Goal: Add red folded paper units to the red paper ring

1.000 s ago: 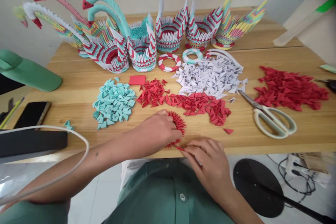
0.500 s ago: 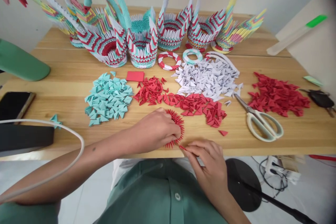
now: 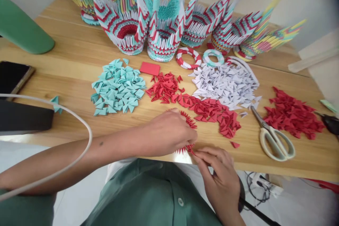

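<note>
My left hand (image 3: 173, 132) grips a spiky ring of folded red paper pieces (image 3: 189, 119) near the table's front edge, and covers much of it. Between the thumb and forefinger of my right hand (image 3: 219, 169) is a small folded red paper piece (image 3: 192, 153). It meets the ring's lower right edge; whether it is slotted in I cannot tell. Beyond the ring lie loose red paper triangles (image 3: 209, 107), with a single red triangle (image 3: 234, 144) apart to the right.
Piles of turquoise triangles (image 3: 118, 88), white triangles (image 3: 225, 83) and more red triangles (image 3: 293, 113) surround the work. Scissors (image 3: 277, 141) lie at right. Paper swan baskets (image 3: 165, 42) stand behind. A white cable (image 3: 84, 123) arcs over my left forearm; a phone (image 3: 13, 77) lies left.
The camera has turned, so the table scene appears shifted and tilted. My right hand has brought the red piece from just off the ring to its edge. My left hand keeps its grip.
</note>
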### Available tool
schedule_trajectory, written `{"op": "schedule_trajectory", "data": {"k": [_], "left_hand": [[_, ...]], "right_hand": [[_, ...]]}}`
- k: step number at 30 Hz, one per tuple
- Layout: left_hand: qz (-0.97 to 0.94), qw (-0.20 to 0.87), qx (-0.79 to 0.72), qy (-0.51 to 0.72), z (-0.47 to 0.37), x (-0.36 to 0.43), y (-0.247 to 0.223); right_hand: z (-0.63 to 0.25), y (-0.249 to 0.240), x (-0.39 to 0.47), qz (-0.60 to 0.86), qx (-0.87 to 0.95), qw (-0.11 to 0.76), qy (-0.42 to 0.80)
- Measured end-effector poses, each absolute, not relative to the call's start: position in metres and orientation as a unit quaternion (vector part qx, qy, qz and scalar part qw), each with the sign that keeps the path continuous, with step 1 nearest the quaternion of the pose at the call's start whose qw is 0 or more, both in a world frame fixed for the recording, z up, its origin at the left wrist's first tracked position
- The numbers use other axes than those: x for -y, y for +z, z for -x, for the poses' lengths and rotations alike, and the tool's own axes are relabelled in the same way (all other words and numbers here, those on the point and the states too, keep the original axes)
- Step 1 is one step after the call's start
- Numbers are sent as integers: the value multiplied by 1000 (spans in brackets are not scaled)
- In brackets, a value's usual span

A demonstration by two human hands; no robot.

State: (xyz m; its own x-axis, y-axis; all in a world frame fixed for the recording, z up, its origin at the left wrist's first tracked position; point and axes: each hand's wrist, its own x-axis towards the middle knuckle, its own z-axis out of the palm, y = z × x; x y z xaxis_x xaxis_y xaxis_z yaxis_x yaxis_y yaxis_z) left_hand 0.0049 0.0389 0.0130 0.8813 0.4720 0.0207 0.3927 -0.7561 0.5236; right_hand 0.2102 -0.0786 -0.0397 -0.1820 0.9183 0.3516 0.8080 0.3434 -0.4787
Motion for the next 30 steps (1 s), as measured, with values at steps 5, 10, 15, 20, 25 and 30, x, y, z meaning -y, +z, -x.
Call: {"op": "schedule_trajectory", "data": {"k": [5, 10, 15, 20, 25, 30], "left_hand": [[-935, 260, -230, 75, -4, -38, 12], [-932, 266, -227, 93, -3, -38, 8], [-931, 266, -229, 107, -1, -38, 8], [-929, 276, -227, 99, -2, -39, 8], [-930, 266, -233, 98, -1, -38, 8], [-932, 244, -237, 125, -2, -35, 4]], "right_hand": [[-210, -37, 78, 565, 767, 286, 103], [-213, -37, 80, 563, 771, 277, 113], [-213, -36, 80, 573, 762, 278, 116], [-209, -33, 79, 568, 767, 279, 108], [-205, -32, 78, 553, 777, 282, 99], [-202, -33, 74, 532, 808, 249, 38]]}}
